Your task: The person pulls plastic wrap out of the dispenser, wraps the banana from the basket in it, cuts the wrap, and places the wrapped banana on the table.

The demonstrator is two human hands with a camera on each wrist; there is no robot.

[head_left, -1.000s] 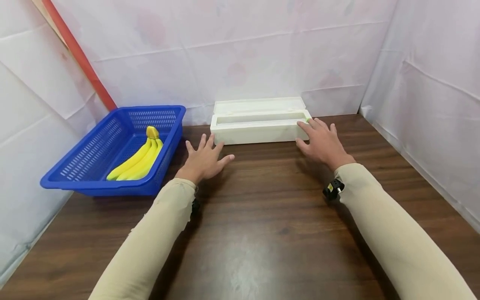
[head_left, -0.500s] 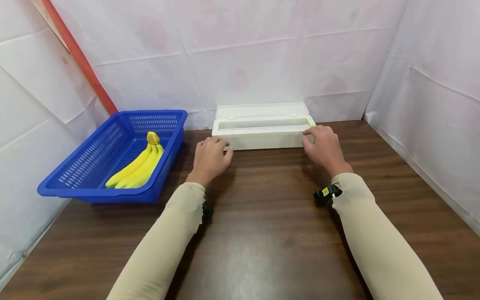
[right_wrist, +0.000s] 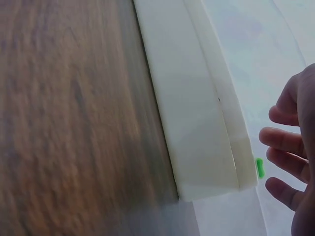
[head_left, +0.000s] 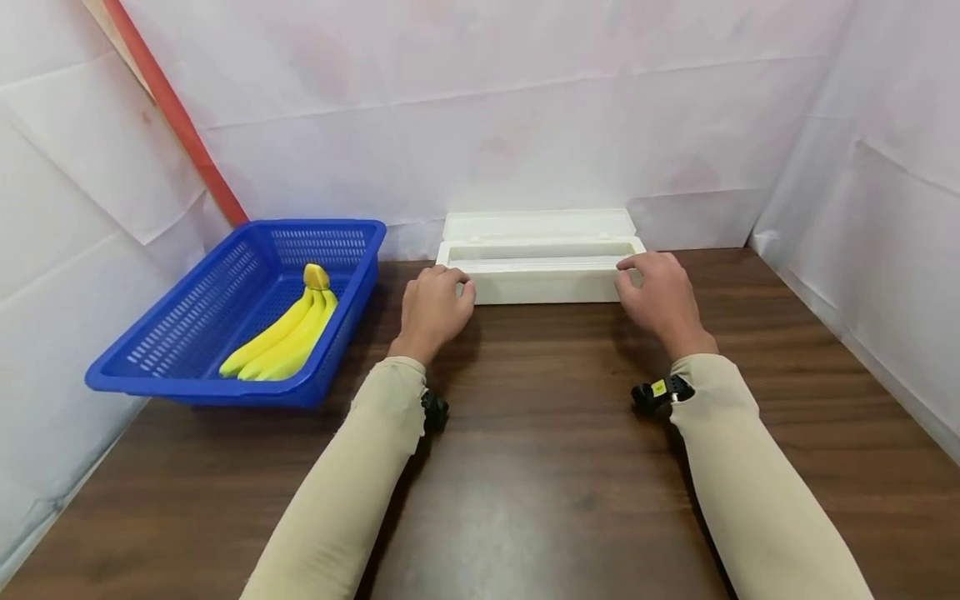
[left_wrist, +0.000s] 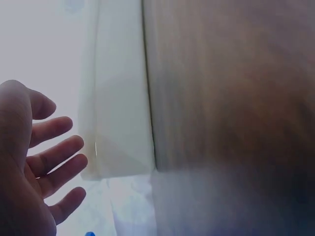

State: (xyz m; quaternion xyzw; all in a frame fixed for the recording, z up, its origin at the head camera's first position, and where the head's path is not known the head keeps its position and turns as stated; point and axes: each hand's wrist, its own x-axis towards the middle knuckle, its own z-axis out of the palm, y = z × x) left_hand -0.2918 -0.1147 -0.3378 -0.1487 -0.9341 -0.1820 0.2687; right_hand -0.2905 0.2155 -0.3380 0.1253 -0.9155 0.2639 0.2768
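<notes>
A long white box (head_left: 551, 287) stands near the back of the table, with its lid (head_left: 540, 223) tipped back and a slot showing along its top. My left hand (head_left: 437, 310) is in front of the box's left end; in the left wrist view its fingers (left_wrist: 61, 152) are apart and gently bent, with nothing in them. At the box's right end hovers my right hand (head_left: 662, 298), fingers (right_wrist: 283, 140) loosely bent and holding nothing. A green tab (right_wrist: 260, 167) pokes out from that end in the right wrist view. Whether any fingertip touches the box is hard to tell.
To the left, a blue plastic basket (head_left: 217, 388) holds a bunch of yellow bananas (head_left: 288, 337). White sheeting (head_left: 525, 125) hangs behind and on both sides of the dark wooden table (head_left: 525, 467). A red strip (head_left: 180, 121) slants down behind the basket.
Both hands' spread fingers have drawn in and bent. My left hand has moved right to the front of the box's left end, while the right hand stays by the right end.
</notes>
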